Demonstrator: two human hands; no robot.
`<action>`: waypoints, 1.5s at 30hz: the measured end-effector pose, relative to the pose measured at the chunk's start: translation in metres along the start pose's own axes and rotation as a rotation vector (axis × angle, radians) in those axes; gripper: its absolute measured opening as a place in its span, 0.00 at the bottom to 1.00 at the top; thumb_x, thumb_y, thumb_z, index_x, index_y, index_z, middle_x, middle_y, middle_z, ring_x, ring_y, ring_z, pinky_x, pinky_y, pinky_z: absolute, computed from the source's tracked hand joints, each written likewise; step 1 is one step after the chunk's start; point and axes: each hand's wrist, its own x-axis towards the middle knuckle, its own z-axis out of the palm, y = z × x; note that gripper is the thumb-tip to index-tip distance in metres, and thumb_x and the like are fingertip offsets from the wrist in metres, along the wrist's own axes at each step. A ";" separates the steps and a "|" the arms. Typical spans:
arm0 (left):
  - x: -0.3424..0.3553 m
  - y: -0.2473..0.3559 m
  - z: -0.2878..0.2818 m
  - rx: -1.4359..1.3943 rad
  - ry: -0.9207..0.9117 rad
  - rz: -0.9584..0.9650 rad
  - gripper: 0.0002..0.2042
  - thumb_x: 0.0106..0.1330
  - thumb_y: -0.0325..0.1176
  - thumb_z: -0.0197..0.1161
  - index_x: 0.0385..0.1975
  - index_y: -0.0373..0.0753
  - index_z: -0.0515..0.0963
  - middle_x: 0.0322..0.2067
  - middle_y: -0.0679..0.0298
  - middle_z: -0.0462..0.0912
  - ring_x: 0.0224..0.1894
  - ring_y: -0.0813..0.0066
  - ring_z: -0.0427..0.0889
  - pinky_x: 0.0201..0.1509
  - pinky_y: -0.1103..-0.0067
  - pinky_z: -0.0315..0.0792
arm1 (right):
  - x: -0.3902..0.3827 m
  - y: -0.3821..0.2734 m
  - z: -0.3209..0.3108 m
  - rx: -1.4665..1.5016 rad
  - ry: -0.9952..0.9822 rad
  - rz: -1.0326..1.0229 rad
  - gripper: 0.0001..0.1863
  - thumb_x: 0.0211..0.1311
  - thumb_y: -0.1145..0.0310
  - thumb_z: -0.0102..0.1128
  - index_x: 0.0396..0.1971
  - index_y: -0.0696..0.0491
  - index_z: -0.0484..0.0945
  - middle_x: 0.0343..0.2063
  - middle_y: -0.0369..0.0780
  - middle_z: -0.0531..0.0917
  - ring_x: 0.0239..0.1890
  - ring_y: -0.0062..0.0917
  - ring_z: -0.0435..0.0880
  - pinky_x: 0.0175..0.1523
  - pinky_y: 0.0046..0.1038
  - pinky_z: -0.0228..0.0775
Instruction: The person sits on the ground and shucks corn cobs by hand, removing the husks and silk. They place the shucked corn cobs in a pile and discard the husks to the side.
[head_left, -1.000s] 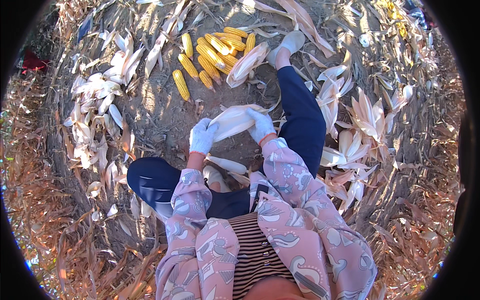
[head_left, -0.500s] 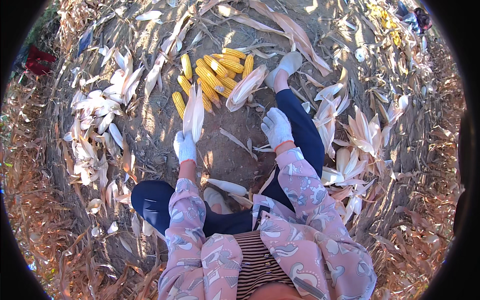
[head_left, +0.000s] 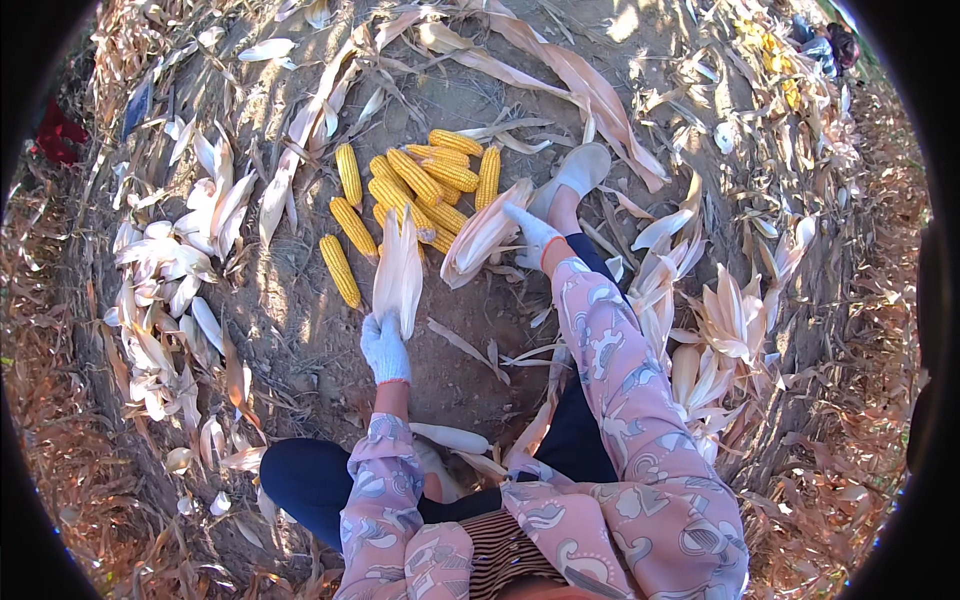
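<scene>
My left hand (head_left: 384,348), in a white knit glove, is closed round the lower end of a pale corn husk (head_left: 399,272). Its leaf tips point away from me; whether an ear lies inside, I cannot tell. Out to the right, my gloved right hand (head_left: 532,238) reaches an unhusked ear of corn (head_left: 483,236) lying by my right foot. Its fingers are stretched out over the near end of that ear, thumb apart. Several bare yellow corn cobs (head_left: 418,176) lie in a loose pile just beyond both hands.
Heaps of stripped husks lie on the left (head_left: 165,260) and on the right (head_left: 725,315). Long dry leaves (head_left: 560,75) arc behind the pile. One white husked piece (head_left: 452,438) rests between my legs. Part of another person (head_left: 828,48) shows at the far right.
My right hand has moved forward from beside my right knee to the unhusked ear. My left hand keeps hold of the husk, slightly further right. The whole view has tilted somewhat.
</scene>
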 end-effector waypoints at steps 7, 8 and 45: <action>0.003 0.002 0.010 0.035 -0.009 0.067 0.09 0.67 0.30 0.57 0.40 0.31 0.77 0.32 0.66 0.81 0.32 0.84 0.75 0.36 0.82 0.70 | 0.053 0.003 -0.009 -0.214 0.060 -0.036 0.34 0.53 0.63 0.67 0.60 0.55 0.66 0.57 0.46 0.72 0.56 0.35 0.73 0.57 0.38 0.68; 0.003 0.003 0.008 0.027 -0.011 0.062 0.08 0.67 0.29 0.57 0.40 0.31 0.77 0.32 0.66 0.81 0.31 0.84 0.75 0.35 0.82 0.70 | 0.058 0.003 -0.008 -0.262 0.065 -0.035 0.32 0.53 0.66 0.66 0.59 0.56 0.68 0.55 0.46 0.74 0.54 0.35 0.75 0.55 0.38 0.69; -0.095 0.037 -0.024 0.024 -0.111 0.271 0.09 0.66 0.33 0.57 0.35 0.36 0.81 0.30 0.64 0.83 0.33 0.80 0.78 0.38 0.78 0.75 | -0.206 0.123 0.045 0.323 -0.410 -0.250 0.23 0.57 0.80 0.59 0.54 0.55 0.70 0.47 0.43 0.81 0.47 0.33 0.82 0.54 0.36 0.76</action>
